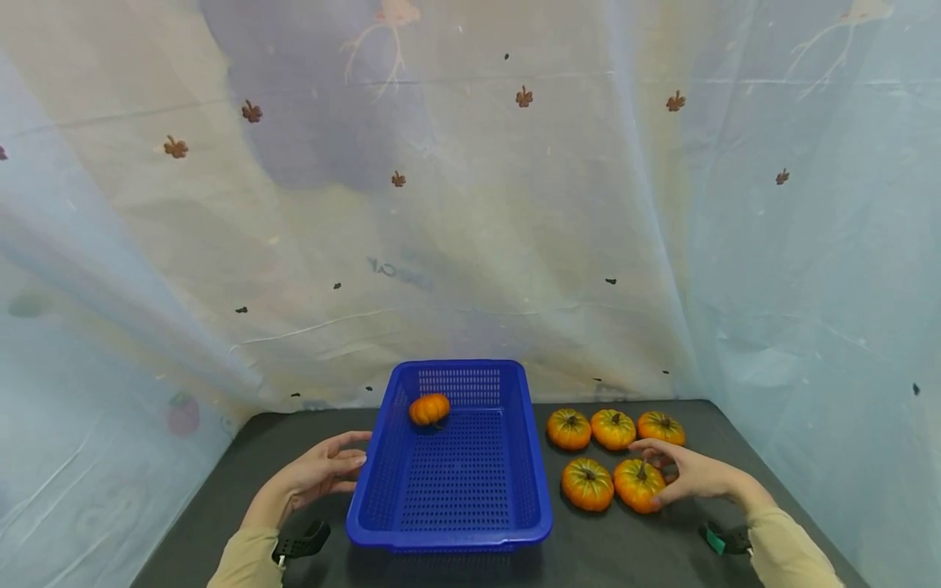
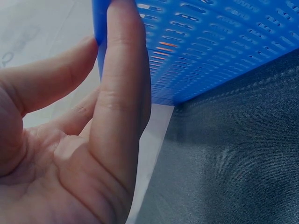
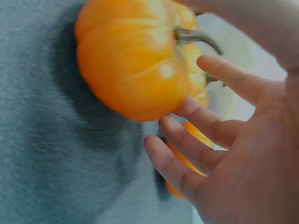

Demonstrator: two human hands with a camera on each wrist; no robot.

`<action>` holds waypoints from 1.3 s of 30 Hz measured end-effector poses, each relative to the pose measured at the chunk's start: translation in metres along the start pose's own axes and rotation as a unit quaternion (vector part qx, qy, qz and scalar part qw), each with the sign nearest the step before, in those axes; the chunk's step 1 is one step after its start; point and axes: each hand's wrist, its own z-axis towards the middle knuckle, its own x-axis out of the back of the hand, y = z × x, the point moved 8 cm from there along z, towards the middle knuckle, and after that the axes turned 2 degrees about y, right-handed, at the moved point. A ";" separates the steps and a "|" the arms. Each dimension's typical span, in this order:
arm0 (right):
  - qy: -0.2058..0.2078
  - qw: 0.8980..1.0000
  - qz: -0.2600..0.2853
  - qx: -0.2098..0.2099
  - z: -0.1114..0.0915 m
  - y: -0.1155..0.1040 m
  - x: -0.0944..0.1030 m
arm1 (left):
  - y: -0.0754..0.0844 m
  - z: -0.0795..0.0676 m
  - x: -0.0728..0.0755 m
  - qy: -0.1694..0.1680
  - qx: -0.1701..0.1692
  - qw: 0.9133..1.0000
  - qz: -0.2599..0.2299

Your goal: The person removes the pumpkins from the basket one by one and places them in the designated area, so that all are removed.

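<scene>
A blue plastic basket (image 1: 454, 535) with slotted walls stands on the dark table, and a small orange pumpkin (image 1: 430, 409) lies in its far left corner. My left hand (image 1: 323, 472) is at the basket's left side. Its fingers touch the outside below the rim, as the left wrist view shows, with some fingertips hidden. On the right, my right hand (image 1: 691, 474) is spread around the front right pumpkin (image 3: 128, 60) of a group. Thumb and fingers are parted beside it, and the pumpkin rests on the table. Whether the thumb tip touches it is hidden in the right wrist view.
Left of that pumpkin sits another pumpkin (image 1: 587, 484). Behind them stand a back-left pumpkin (image 1: 568, 429), a back-middle pumpkin (image 1: 613, 429) and a back-right pumpkin (image 1: 661, 427). A pale patterned plastic sheet (image 1: 470, 245) hangs behind and beside the dark table (image 1: 625, 555).
</scene>
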 end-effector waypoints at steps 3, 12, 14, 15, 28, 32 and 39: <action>0.005 1.000 -0.002 0.001 -0.001 -0.007 0.006 | 0.000 -0.001 0.001 0.004 0.000 1.000 -0.001; 0.048 0.997 -0.054 0.030 0.005 -0.038 0.018 | -0.001 -0.002 0.002 0.010 0.004 1.000 0.002; 0.058 0.995 -0.064 0.043 0.008 -0.047 0.020 | -0.001 -0.002 0.002 0.011 0.004 1.000 0.002; 0.062 0.994 -0.069 0.051 0.009 -0.052 0.021 | -0.001 -0.002 0.002 0.010 0.003 1.000 0.002; 0.094 0.976 -0.128 0.152 0.029 -0.116 0.020 | 0.003 -0.002 0.000 0.001 -0.001 1.000 0.001; 0.103 0.971 -0.132 0.171 0.038 -0.129 0.014 | 0.004 -0.002 0.000 0.006 0.001 1.000 -0.001; 0.100 0.969 -0.127 0.185 0.062 -0.141 0.003 | 0.002 -0.001 -0.002 0.004 -0.002 1.000 0.003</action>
